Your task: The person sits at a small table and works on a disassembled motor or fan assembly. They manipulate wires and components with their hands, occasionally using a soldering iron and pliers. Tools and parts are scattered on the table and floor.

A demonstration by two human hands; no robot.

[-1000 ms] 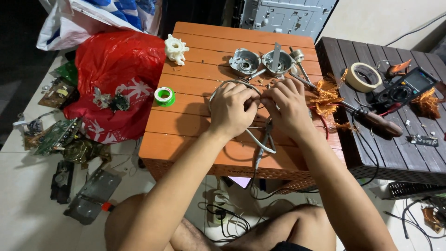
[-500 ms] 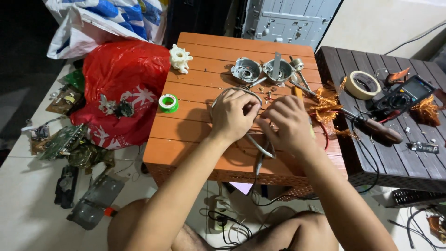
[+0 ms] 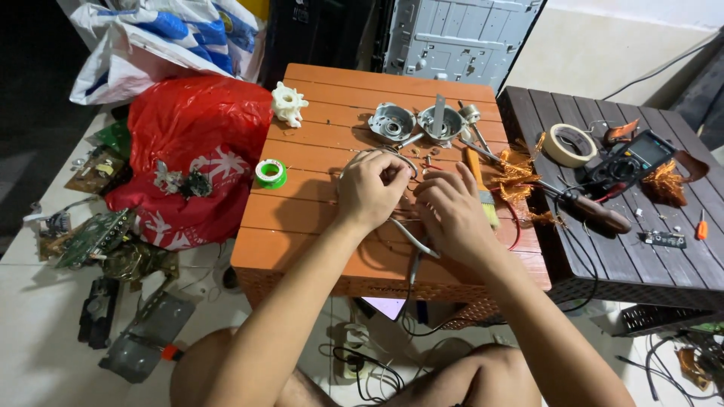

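Observation:
Both my hands meet over the middle of the orange slatted table [image 3: 302, 218]. My left hand [image 3: 372, 190] is curled, its fingertips pinching a thin grey cable [image 3: 416, 243] that loops behind the knuckles and trails off the table's front edge. My right hand [image 3: 452, 211] presses in from the right, fingertips against the same spot, index finger raised. The fingers hide whatever small piece lies between them. Just beyond the hands stand two round metal motor housings [image 3: 392, 122] [image 3: 445, 123].
A white plastic gear [image 3: 289, 103] and green tape roll [image 3: 270, 173] sit left. Copper wire tufts [image 3: 514, 177] and a yellow brush [image 3: 486, 205] lie right. The dark table [image 3: 641, 256] carries a masking tape roll [image 3: 567, 143], multimeter [image 3: 630, 158] and screwdriver [image 3: 597, 212]. Red bag [image 3: 192, 136], circuit boards [image 3: 94, 237] on floor.
My hands stay together at the same spot on the cable, with only small finger movements. The view has shifted slightly.

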